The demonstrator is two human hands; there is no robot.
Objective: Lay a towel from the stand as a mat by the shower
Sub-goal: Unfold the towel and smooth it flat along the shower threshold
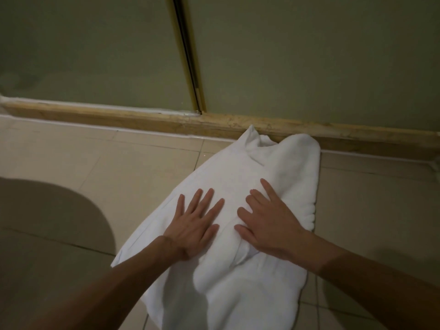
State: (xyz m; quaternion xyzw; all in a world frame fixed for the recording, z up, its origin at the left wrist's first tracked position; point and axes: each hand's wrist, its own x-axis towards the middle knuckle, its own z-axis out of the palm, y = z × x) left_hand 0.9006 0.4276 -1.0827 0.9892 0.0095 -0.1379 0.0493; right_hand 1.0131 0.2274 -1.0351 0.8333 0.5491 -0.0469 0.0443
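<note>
Palms flat and fingers spread straight, the left grip point(197, 226) and the right grip point(270, 225) press side by side on the middle of the white towel point(273, 163), neither curled round it. The towel lies on the tiled floor point(119, 163). Its far edge is bunched against the tan sill point(142, 117) under the shower glass point(309, 55), and its right edge is rumpled in small folds. Bare tiles lie open on both sides, and a rounded dark shape point(47, 222) sits well to the left.
</note>
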